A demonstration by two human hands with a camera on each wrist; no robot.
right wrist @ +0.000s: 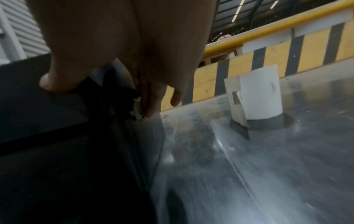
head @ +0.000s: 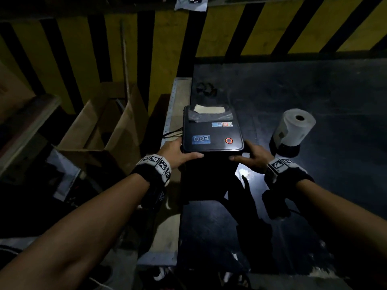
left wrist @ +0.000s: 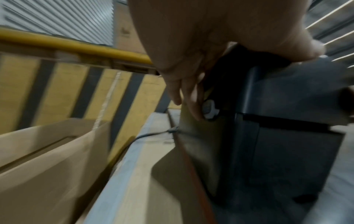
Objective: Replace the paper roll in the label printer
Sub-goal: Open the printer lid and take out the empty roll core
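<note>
Head view: left hand (head: 175, 151) and right hand (head: 252, 154) each grasp a side of the black printer (head: 211, 133), thumbs along its near edge, on a dark table (head: 314, 91). White paper roll (head: 294, 127) stands apart, right.

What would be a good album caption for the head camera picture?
Both hands, left hand and right hand, grip the black label printer; a white paper roll stands beside it.
</note>
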